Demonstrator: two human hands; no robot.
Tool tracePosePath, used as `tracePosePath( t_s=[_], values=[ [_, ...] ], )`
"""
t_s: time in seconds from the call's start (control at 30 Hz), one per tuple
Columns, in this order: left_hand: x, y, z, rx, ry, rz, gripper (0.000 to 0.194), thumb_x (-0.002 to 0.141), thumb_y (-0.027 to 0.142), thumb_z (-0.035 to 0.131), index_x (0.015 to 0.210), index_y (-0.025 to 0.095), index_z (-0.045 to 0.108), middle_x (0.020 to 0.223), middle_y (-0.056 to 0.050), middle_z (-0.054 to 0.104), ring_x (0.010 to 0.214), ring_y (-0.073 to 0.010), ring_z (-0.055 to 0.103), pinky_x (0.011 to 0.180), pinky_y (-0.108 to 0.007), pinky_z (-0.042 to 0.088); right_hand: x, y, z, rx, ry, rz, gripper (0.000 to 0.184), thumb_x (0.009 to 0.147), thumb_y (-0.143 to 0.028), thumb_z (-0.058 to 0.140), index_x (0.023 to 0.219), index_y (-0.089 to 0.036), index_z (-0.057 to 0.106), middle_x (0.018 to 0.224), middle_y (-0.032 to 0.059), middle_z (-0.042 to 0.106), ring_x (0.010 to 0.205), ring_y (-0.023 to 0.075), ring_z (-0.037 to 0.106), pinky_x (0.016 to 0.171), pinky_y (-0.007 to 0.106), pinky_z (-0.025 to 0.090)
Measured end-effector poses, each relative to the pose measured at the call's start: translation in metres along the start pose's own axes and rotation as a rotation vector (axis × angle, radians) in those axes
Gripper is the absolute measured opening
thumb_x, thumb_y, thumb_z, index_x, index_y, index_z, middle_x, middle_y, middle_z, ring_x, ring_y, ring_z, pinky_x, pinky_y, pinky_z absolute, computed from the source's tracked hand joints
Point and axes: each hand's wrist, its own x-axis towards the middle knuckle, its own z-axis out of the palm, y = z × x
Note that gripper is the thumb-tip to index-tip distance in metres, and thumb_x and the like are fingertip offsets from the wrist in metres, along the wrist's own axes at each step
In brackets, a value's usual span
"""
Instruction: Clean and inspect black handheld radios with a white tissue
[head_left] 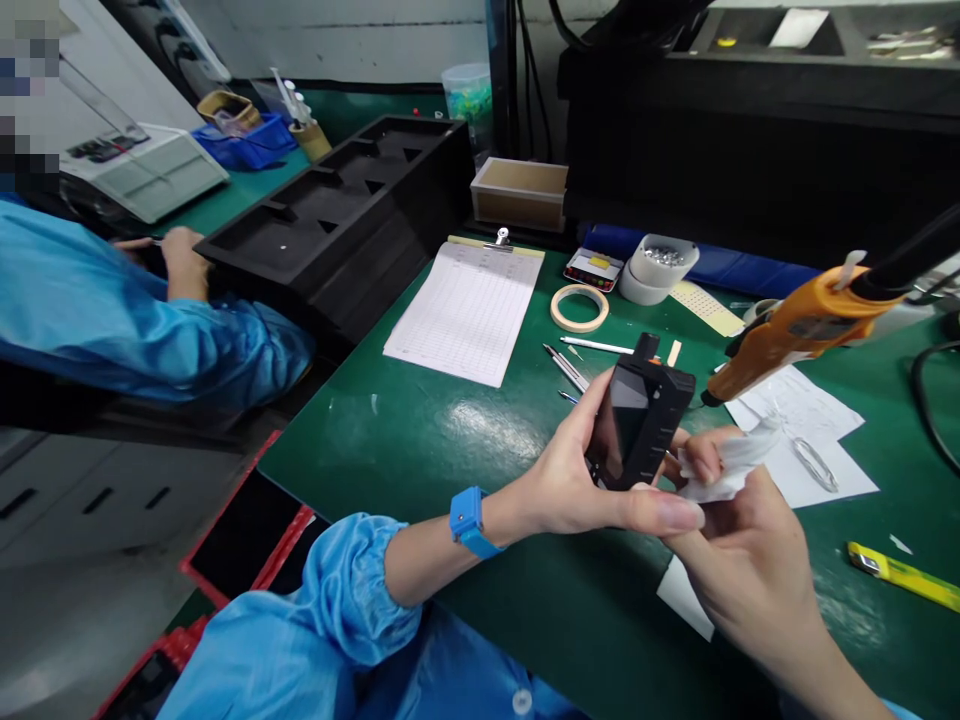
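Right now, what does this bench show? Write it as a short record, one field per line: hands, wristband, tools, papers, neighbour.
Left hand: holds black device, screen visible
Right hand: grips crumpled white material
Wristband: blue, left wrist
Tools: orange tool, yellow cutter
Papers: clipped sheets, loose sheets
Neighbour: co-worker's blue sleeve, far left

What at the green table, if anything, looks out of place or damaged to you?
A small white scrap lies loose beside the yellow tool, on the right; it looks like litter on the table. Nothing seems spilled, and the held black device shows no visible damage.
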Motion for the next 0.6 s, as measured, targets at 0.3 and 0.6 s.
tracePosePath(
  t_s=[0.3,0.6],
  values=[
    [-0.004,-0.004,0.004,-0.026,-0.038,0.088,0.066,0.079,0.014,0.098,0.130,0.026,0.058,0.102,0.000,0.083,0.075,-0.0114,0.065,0.077,-0.028,0.058,-0.002,0.004,0.002,0.038,-0.003,0.014,0.055,0.102,-0.061,0.089,0.090,-0.028,0.047,0.079,-0.0043,0.056,0.066,0.0129,0.055,0.057,0.021,0.053],
    [0.002,-0.006,0.002,-0.025,0.006,0.071,0.073,0.073,0.024,0.108,0.125,0.025,0.057,0.097,0.001,0.080,0.089,-0.0186,0.077,0.089,-0.035,0.065,0.004,0.017,-0.001,0.035,-0.042,0.055,0.060,0.100,-0.074,0.085,0.093,-0.028,0.047,0.083,-0.0027,0.058,0.067,0.0134,0.053,0.056,0.023,0.050]
  ],
)
